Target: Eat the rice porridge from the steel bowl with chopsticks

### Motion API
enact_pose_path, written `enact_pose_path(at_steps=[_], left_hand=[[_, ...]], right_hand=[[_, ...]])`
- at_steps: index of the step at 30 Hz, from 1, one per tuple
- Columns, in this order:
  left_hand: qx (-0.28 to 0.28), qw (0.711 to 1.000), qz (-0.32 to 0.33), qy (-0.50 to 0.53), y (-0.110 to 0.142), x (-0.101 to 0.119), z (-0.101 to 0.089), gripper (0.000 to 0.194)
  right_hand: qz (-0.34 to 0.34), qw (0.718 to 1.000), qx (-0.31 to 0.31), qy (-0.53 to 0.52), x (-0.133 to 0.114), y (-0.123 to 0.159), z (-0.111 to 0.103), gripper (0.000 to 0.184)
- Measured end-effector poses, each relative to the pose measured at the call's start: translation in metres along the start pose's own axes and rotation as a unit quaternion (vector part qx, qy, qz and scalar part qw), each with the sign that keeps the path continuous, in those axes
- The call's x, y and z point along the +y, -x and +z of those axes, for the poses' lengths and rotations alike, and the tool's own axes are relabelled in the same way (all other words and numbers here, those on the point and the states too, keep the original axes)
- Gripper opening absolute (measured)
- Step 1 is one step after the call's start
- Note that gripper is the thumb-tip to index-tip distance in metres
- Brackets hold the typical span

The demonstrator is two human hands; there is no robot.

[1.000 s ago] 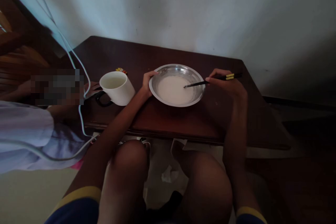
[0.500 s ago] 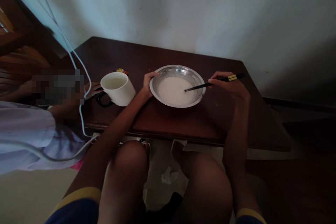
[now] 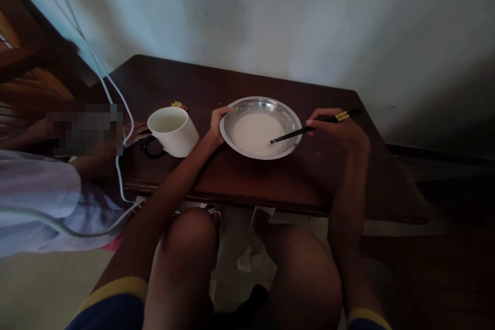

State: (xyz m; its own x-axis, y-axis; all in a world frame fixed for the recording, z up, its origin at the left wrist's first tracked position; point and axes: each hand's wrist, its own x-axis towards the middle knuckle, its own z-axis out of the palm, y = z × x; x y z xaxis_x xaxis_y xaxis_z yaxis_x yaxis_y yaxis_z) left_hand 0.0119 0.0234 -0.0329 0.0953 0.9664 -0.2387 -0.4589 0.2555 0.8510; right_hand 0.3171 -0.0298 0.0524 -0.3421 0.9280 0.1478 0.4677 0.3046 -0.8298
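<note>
1. The bare left hand [image 3: 217, 124] grips, its topmost digit pointing right, the other fingers mostly hidden.
2. The bare, slender left forearm [image 3: 181, 178] slants down-left from those fingers.
3. The bare right hand [image 3: 332, 125] pinches, fingers curled.
4. The bare, slender right forearm [image 3: 349, 185] drops below these fingers, the right wrist [image 3: 359, 142] bent.

From where I stand, I can read no lettering, number, brand or sign on the metal bowl [image 3: 266, 104], black-and-gold chopsticks [image 3: 293, 134] or white mug [image 3: 180, 137].
</note>
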Motion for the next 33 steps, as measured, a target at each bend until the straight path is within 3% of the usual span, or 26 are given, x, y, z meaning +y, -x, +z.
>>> enact_pose_path(at_steps=[2, 4, 7, 10, 13, 16, 18, 21, 24, 26, 28, 31, 33], left_hand=[[0.014, 1.000, -0.027, 0.007, 0.002, 0.002, 0.002, 0.016], [0.018, 0.999, -0.035, 0.016, 0.004, 0.003, 0.005, 0.017], [0.021, 0.999, -0.040, 0.031, 0.007, 0.005, 0.008, 0.019], [0.028, 0.997, -0.047, 0.045, 0.009, 0.006, 0.011, 0.018], [0.036, 0.997, -0.048, 0.055, 0.011, 0.007, 0.013, 0.019], [0.030, 0.997, -0.043, 0.061, 0.012, 0.007, 0.014, 0.019], [0.021, 0.996, -0.042, 0.070, 0.012, 0.007, 0.014, 0.021], [0.019, 0.996, -0.049, 0.070, 0.011, 0.007, 0.013, 0.022], [0.020, 0.997, -0.052, 0.057, 0.010, 0.007, 0.012, 0.022], [0.018, 0.997, -0.044, 0.055, 0.011, 0.007, 0.012, 0.024], [0.020, 0.998, -0.036, 0.053, 0.011, 0.007, 0.012, 0.024], [0.025, 0.998, -0.027, 0.049, 0.010, 0.006, 0.012, 0.023], [0.021, 0.998, -0.026, 0.051, 0.007, 0.004, 0.010, 0.021]], right_hand=[[-0.014, 0.998, -0.059, -0.011, -0.006, -0.002, 0.010, 0.033], [-0.029, 0.997, -0.076, -0.018, -0.008, -0.009, 0.025, 0.029], [-0.029, 0.999, 0.010, -0.014, 0.002, -0.017, 0.030, 0.023], [0.002, 0.995, 0.094, -0.024, 0.013, -0.012, 0.010, 0.026], [0.001, 0.999, 0.032, -0.019, 0.008, -0.003, -0.001, 0.031], [-0.036, 0.998, -0.056, -0.011, -0.004, -0.005, 0.015, 0.032], [-0.052, 0.996, -0.066, -0.009, -0.007, -0.012, 0.030, 0.029], [-0.043, 0.999, 0.016, -0.002, 0.002, -0.018, 0.031, 0.025], [-0.013, 0.997, 0.081, 0.007, 0.011, -0.011, 0.009, 0.024], [-0.002, 0.998, 0.055, 0.007, 0.009, -0.004, -0.002, 0.026], [-0.001, 1.000, 0.000, -0.006, 0.002, 0.000, -0.001, 0.028], [-0.022, 0.998, -0.057, -0.014, -0.007, -0.007, 0.021, 0.029], [-0.034, 0.999, -0.035, -0.012, -0.006, -0.014, 0.033, 0.027]])
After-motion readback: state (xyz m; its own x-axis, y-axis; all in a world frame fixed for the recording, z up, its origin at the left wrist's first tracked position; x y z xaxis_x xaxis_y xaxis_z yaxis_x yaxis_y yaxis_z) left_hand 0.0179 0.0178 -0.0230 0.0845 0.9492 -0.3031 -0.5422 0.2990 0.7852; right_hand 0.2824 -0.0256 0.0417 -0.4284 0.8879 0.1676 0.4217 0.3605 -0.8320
